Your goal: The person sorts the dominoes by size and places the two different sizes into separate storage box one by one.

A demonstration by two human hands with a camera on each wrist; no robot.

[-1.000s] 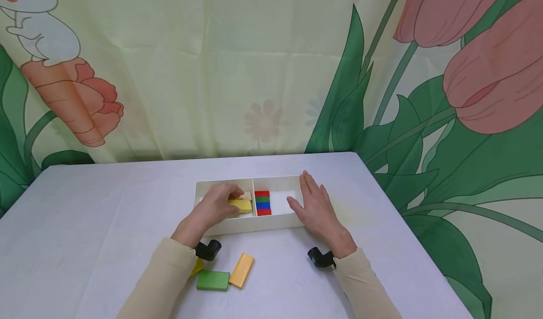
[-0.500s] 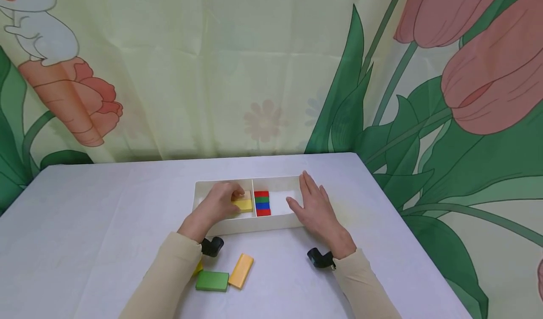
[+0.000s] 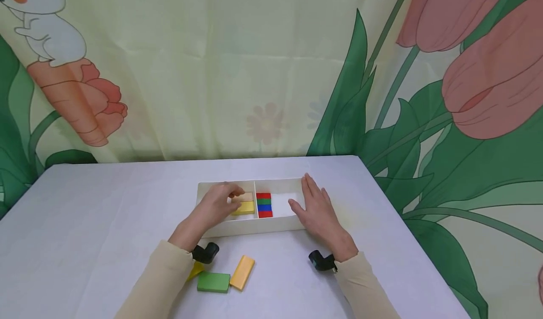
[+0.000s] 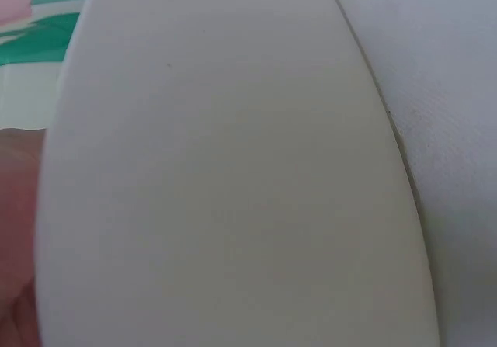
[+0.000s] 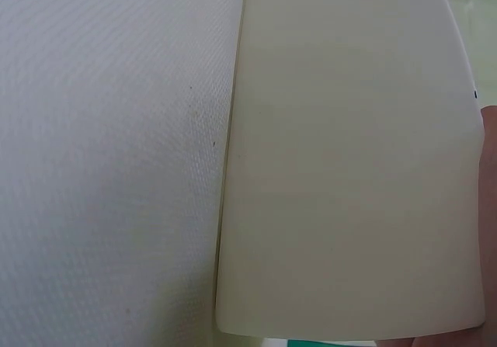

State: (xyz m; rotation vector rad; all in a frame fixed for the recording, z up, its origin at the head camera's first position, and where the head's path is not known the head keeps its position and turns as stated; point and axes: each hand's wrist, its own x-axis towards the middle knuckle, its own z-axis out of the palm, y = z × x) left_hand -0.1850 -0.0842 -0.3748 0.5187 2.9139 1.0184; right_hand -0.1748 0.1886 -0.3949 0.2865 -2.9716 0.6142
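A white two-compartment box [image 3: 254, 228] stands on the table. My left hand [image 3: 214, 206] is over its left compartment, thumb and fingers parted and bent, beside a yellow block [image 3: 245, 208] and a pale wooden block [image 3: 245, 197] lying against the divider. It hides the compartment's left part. Right of the divider sit red, green and blue blocks [image 3: 264, 205] in a row. With straight fingers, my right hand [image 3: 320, 215] rests along the box's right end. Both wrist views are mostly filled by the box's front wall [image 4: 233, 161], with a sliver of hand [image 5: 489, 223] at the edge.
In front of the box lie a green block [image 3: 213, 282], an orange block [image 3: 242, 273] and a yellow piece [image 3: 196, 269] partly hidden by the left sleeve. A white cloth covers the table [image 3: 106, 224]. A printed curtain [image 3: 191, 74] hangs behind.
My left hand first shifts slightly right with the blocks at its fingertips, then draws back left, uncovering more of the yellow and pale blocks. My right hand stays at the box's end.
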